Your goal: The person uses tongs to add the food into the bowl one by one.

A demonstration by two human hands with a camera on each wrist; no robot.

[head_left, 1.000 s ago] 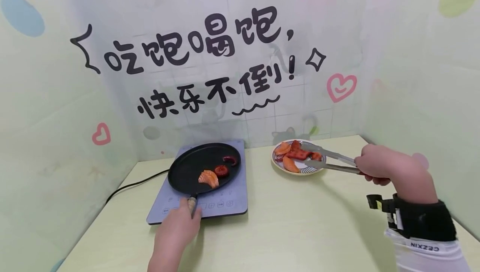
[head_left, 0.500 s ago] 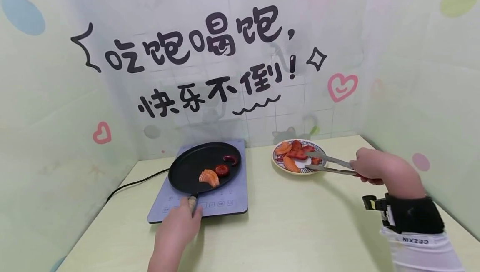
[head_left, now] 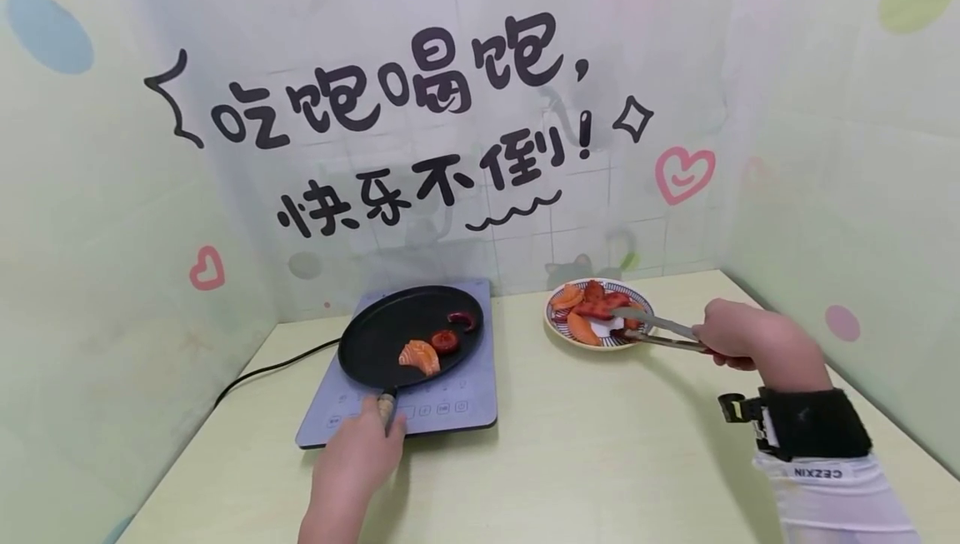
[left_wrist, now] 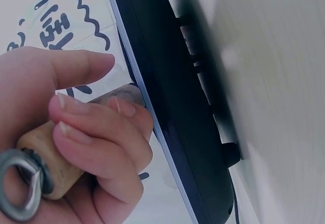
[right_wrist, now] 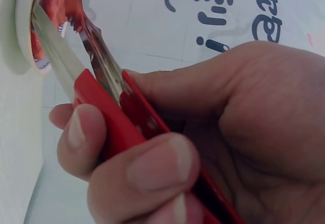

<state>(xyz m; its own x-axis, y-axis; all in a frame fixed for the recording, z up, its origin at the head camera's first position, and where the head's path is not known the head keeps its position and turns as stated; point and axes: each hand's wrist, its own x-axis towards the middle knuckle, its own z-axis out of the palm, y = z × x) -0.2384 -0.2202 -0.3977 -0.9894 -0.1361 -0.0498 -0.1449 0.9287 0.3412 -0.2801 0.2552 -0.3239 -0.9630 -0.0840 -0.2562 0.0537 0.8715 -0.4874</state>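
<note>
the tongs point(head_left: 663, 325) are gripped in the right hand point(head_left: 738, 335), tips point(head_left: 624, 312) set ahead of it at food point(head_left: 581, 328) on the plate point(head_left: 600, 347), likely for reach; the pan point(head_left: 390, 323) is held by its handle point(left_wrist: 53, 155) in the left hand point(head_left: 358, 448), apparently for steadiness.

Black pan point(head_left: 390, 323), pale-blue cooktop point(head_left: 477, 390), red-and-silver tongs point(right_wrist: 112, 116), white-streaked orange slice point(head_left: 418, 357), plate rim point(head_left: 622, 288) seemingly striped dark blue

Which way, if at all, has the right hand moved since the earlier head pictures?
Yes: in the head view, the right hand has shifted leftward, closer to the plate, which has stayed put.
</note>
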